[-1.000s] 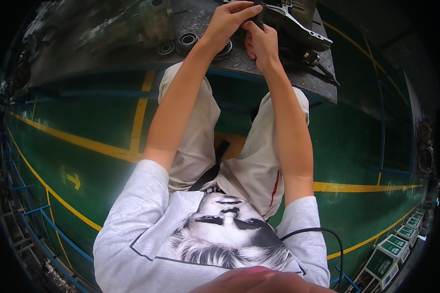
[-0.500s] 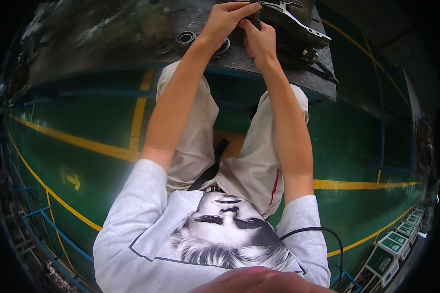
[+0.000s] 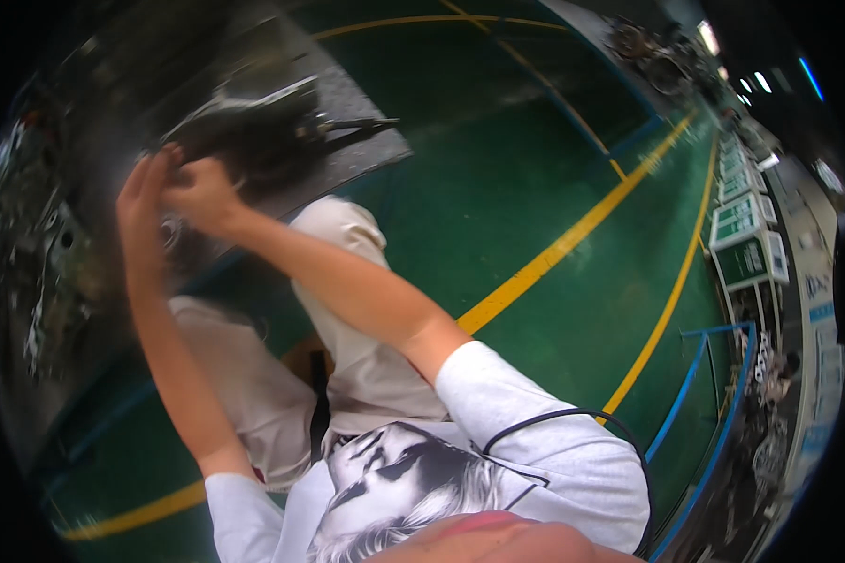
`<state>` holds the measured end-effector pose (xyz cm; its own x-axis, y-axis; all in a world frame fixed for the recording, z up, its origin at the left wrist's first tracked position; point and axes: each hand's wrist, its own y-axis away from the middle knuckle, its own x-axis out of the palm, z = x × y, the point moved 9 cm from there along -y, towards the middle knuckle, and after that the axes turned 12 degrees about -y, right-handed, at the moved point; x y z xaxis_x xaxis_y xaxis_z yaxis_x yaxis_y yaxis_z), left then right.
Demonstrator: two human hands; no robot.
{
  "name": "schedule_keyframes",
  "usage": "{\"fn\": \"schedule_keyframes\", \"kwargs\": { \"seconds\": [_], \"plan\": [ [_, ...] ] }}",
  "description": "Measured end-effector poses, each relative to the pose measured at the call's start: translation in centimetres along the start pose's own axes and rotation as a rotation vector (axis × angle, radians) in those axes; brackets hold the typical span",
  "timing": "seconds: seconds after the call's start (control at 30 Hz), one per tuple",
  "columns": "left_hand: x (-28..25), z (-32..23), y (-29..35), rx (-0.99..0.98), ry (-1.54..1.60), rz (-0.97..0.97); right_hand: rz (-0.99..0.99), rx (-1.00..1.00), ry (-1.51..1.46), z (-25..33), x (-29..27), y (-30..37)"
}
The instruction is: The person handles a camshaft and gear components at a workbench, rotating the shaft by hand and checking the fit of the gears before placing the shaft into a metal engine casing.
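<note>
My left hand [image 3: 143, 192] and my right hand [image 3: 207, 195] are close together at the near side of a metal workbench [image 3: 355, 155]. Both are closed, the right one with its fingers curled in and the left one with its fingers pressed together. Whatever is between them is hidden by the fingers and by blur. Just beyond my right hand lies a dark metal housing [image 3: 253, 117] with a pale machined edge. A dark shaft-like part [image 3: 361, 123] sticks out at its right end. Below the hands, a ring-shaped metal part [image 3: 169, 231] shows partly beside my left forearm.
Blurred metal parts [image 3: 52, 244] crowd the far left. Green floor [image 3: 498, 202] with yellow lines stretches right of the bench. Green-and-white boxes [image 3: 749, 242] line a rack at the right, by a blue rail [image 3: 678, 399]. A black cable [image 3: 554, 414] runs across my right sleeve.
The view has swung to the right, so the bench and both hands now appear farther left. The dark cylindrical part earlier seen between my hands no longer shows clearly.
</note>
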<state>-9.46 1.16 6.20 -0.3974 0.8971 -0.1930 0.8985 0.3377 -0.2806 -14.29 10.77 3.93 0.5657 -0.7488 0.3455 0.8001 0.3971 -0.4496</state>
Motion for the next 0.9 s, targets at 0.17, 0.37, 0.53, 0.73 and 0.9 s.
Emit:
{"fn": "schedule_keyframes", "kwargs": {
  "seconds": [0.17, 0.37, 0.53, 0.73, 0.9],
  "plan": [
    [1.1, -1.0, -0.2, 0.037, 0.079, 0.041, 0.04, 0.078, -0.027, -0.3, 0.1, 0.0],
    [1.1, -0.5, -0.2, 0.043, 0.071, 0.055, 0.042, 0.095, -0.057, -0.2, 0.3, 0.3],
    [1.1, 0.2, -0.5, 0.03, 0.177, 0.021, -0.046, -0.001, -0.061, 0.2, -0.1, -0.1],
    [0.1, 1.6, -0.9, 0.027, 0.193, 0.05, -0.081, -0.096, -0.091, 1.5, -0.4, 0.1],
    [0.6, 0.8, -0.7, 0.024, 0.136, -0.02, -0.129, -0.102, -0.056, 0.7, -0.6, -0.1]
  ]
}}
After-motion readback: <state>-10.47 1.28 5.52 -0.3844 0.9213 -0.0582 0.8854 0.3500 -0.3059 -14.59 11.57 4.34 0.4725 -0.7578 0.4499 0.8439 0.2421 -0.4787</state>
